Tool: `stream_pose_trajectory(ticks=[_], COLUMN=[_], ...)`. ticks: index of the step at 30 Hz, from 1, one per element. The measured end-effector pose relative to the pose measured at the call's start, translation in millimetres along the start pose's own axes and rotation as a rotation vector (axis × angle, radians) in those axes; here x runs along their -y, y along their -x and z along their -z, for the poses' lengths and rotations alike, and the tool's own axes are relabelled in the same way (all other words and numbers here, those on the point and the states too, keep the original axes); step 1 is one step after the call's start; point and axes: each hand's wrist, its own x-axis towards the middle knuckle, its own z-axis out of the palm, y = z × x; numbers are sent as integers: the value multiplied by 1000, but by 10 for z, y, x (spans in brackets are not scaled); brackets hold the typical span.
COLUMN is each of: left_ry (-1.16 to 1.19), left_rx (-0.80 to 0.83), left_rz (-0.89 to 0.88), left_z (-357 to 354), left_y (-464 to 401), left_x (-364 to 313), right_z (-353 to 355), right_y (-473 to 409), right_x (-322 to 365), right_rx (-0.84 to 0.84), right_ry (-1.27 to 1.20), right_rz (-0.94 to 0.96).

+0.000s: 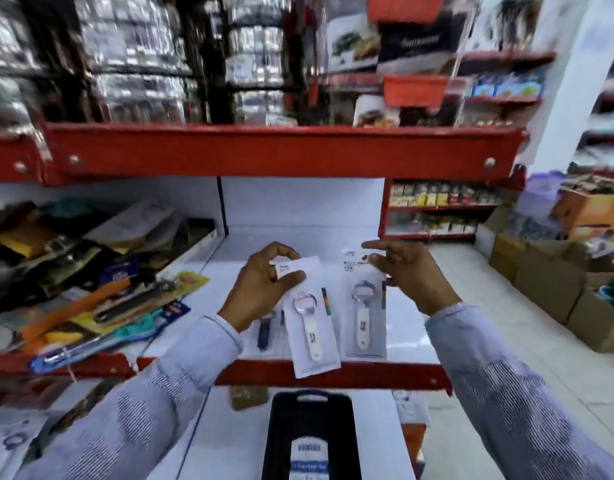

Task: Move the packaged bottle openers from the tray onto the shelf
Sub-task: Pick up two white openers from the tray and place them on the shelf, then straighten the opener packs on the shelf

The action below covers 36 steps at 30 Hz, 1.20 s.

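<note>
left hand (pixel 264 285) clamped on packaged opener (pixel 310 323), right hand (pixel 407 275) pinching another (pixel 364 306) over white shelf (pixel 402 327)

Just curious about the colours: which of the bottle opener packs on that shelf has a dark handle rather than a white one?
The leftmost pack, partly hidden under the left hand. Its handle is dark blue; the other two packs have white handles.

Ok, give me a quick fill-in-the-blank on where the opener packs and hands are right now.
1. The left hand pinches the top of a pack holding a ____-handled opener.
2. The right hand touches the top of the second pack, which lies on the ____ shelf.
3. The black tray sits ____ that shelf.

Missing: white; white; below
</note>
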Motion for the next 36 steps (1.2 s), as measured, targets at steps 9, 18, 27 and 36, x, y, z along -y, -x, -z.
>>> stream_pose_trajectory(ticks=[9,18,27,36], left_ry=[-161,-649,-762,-749], left_rx=[126,402,842,843], left_rz=[236,69,147,120], left_z=[-744,-857,-823,-871], left_y=[-781,-884,-852,-643], left_x=[437,614,510,417], right_z=[49,184,123,230], right_y=[-701,-545,-393,-236], right_x=[-755,-841,-599,-538], right_rx=[73,282,708,722], right_ry=[484,727,1010,987], right_rz=[-243,-103,-170,-205])
